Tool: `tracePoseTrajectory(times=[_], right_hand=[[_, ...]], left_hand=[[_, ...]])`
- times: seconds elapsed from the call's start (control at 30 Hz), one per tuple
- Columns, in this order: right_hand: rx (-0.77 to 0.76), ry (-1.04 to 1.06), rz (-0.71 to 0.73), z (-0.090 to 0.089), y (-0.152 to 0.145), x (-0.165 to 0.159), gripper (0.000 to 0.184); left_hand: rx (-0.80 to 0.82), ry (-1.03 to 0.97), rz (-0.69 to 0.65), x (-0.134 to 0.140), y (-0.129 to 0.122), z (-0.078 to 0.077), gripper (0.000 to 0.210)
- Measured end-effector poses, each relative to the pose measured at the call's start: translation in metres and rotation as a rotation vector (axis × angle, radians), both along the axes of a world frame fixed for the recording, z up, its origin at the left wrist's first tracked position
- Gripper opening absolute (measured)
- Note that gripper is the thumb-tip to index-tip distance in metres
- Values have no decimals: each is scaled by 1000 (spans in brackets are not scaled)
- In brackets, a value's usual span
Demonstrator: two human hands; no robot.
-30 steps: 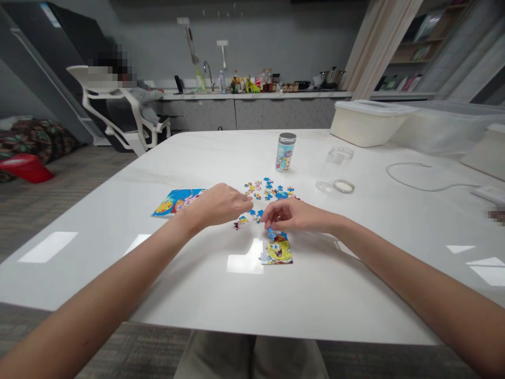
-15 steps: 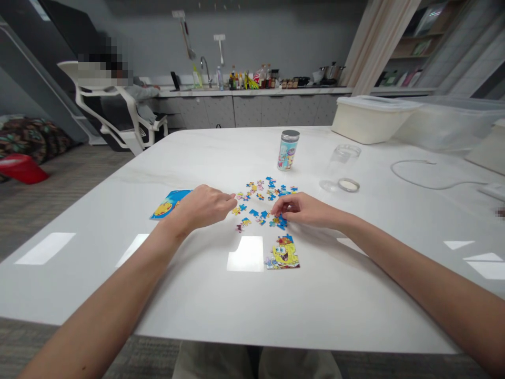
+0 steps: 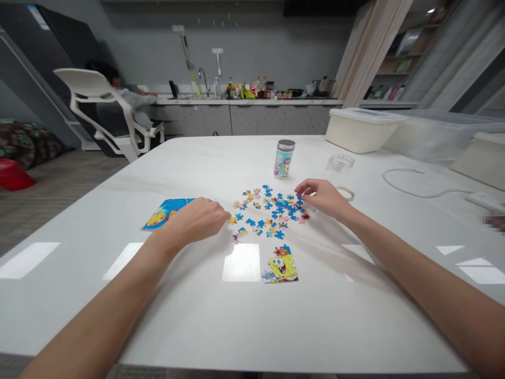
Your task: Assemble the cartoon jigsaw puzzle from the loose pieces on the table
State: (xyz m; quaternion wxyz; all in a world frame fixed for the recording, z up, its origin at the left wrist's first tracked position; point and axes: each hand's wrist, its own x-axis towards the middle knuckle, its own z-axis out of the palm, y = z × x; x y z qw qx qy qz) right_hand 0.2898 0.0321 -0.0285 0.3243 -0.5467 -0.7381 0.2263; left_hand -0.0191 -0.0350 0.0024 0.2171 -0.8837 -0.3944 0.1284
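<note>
Loose jigsaw puzzle pieces [image 3: 281, 204], mostly blue with some yellow and pink, lie scattered on the white table [image 3: 236, 316]. My right hand [image 3: 321, 196] is at their far right side, thumb and fingers pinched at a blue puzzle piece [image 3: 299, 200]. My left hand [image 3: 205, 217] rests with curled fingers at the left edge of the scatter; whatever is inside them is hidden. Partly behind that hand lies a blue picture sheet [image 3: 160, 215]. Closer to me sits a joined section of puzzle [image 3: 282, 266] showing a yellow cartoon face.
Behind the pieces stands a printed canister [image 3: 284, 159] with a metal lid. A clear jar [image 3: 340, 163] and a ring-shaped lid [image 3: 346, 193] are partly behind my right hand. Storage boxes [image 3: 361, 131] and a white cable [image 3: 389, 181] occupy the right. A person sits in a chair [image 3: 126, 126].
My right hand has moved right and away from me, from the near pieces to the far right of the scatter, uncovering more blue pieces. My left hand stays curled beside the pieces. The view has tilted slightly.
</note>
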Motion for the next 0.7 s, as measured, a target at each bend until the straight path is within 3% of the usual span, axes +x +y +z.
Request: tracePoseTrajectory(times=[0.27,0.7], right_hand=[[80,-178,-97,-11,3,10,25],[128,-280,-66,-12,0,6,30]], left_hand=[[-68,-34,-40,4,-2,-8,25],[-42,-64,-50,3,0,-14,26]])
